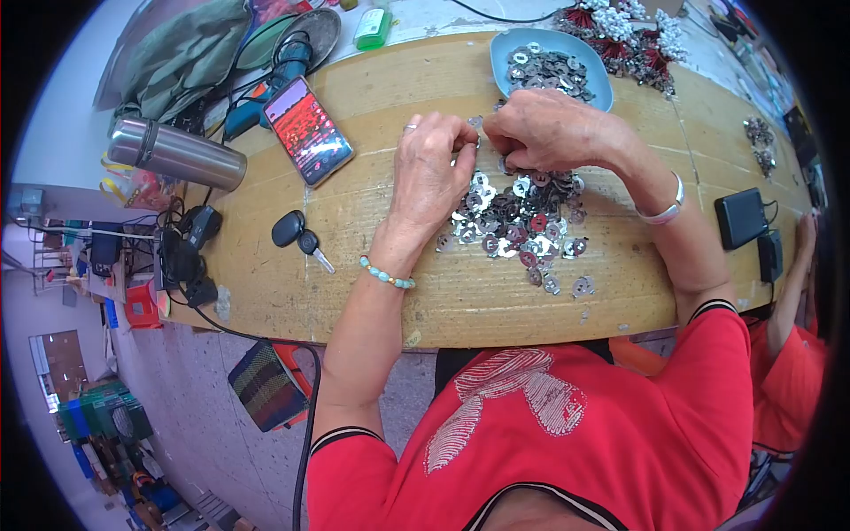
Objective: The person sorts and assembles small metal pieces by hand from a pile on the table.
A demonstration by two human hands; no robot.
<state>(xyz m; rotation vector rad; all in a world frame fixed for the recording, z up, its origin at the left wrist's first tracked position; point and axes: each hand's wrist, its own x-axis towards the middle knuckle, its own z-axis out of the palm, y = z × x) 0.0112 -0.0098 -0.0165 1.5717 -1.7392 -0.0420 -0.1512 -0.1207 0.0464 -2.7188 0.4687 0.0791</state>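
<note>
A loose pile of small round metal discs (536,217) lies on the wooden table, in front of my body. At its upper left edge is my left hand (432,159), fingers curled and thumb near the forefinger, by a small disc. Close to its right, my right hand (540,130) is bent over the top of the pile, its fingers pinched together near other discs. What the fingertips of either hand hold is too small to make out. Beyond my right hand stands a blue dish (605,88) with many similar discs.
On the left are a phone (308,131), a steel flask (177,155), keys (305,239) and black cables. A black box (740,219) sits at the right, near a co-worker's arm (791,283). Red and white decorations (620,35) lie at the back.
</note>
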